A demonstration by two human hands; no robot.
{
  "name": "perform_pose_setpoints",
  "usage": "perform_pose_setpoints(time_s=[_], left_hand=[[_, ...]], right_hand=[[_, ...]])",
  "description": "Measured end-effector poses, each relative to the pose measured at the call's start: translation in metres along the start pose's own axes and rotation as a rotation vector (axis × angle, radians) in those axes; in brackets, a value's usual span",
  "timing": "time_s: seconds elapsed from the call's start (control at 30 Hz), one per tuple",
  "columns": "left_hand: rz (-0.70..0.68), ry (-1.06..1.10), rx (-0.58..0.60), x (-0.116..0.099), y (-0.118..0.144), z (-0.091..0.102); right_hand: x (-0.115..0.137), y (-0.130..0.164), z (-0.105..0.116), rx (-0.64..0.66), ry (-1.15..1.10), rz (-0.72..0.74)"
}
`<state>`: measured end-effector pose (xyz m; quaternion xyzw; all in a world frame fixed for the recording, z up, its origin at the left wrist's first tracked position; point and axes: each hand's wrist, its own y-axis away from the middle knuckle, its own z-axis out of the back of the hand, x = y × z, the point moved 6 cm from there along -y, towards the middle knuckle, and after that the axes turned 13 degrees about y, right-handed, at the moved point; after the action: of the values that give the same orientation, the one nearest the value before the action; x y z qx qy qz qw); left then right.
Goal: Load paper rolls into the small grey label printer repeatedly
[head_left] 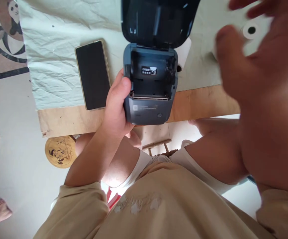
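Observation:
My left hand (117, 104) is wrapped around the left side of a dark blue-grey label printer (146, 111), thumb on its edge. The printer's black lid (158, 23) stands raised, and the paper bay inside shows a small white sticker but no roll. My right hand (253, 63), smeared by motion, hovers at the upper right with thumb and fingers apart and nothing visible between them. Beyond its thumb, a white paper roll (247, 31) with a dark core stands on the cloth. Another white roll (184, 54) lies partly hidden behind the printer.
A phone (93, 74) with a dark screen lies left of the printer on the pale green cloth (51, 49). The table's bare wooden edge (203, 101) runs in front of me. Below are my legs, a round panda-patterned stool (60, 151) and, far left, another person's foot (1, 210).

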<state>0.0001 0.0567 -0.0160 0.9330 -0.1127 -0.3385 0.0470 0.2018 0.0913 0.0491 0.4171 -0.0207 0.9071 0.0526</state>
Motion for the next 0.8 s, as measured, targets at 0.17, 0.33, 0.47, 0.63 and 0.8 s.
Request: perform_pose_setpoints(time_s=[0.17, 0.33, 0.47, 0.63, 0.8], left_hand=[[0.004, 0.034, 0.044, -0.004, 0.001, -0.003], [-0.005, -0.009, -0.033, -0.005, 0.004, -0.001], [0.059, 0.038, -0.056, -0.002, 0.006, 0.003], [0.129, 0.003, -0.077, 0.002, 0.007, 0.007], [0.105, -0.02, -0.081, 0.001, 0.006, 0.005]], right_hand=[[0.014, -0.008, -0.053, 0.076, 0.752, 0.428], [-0.006, -0.014, -0.06, 0.133, 0.787, 0.353], [-0.001, -0.003, -0.048, 0.069, 0.647, 0.378], [-0.006, 0.0, -0.041, 0.061, 0.114, 0.085], [-0.013, -0.009, -0.049, 0.209, -0.497, -0.126]])
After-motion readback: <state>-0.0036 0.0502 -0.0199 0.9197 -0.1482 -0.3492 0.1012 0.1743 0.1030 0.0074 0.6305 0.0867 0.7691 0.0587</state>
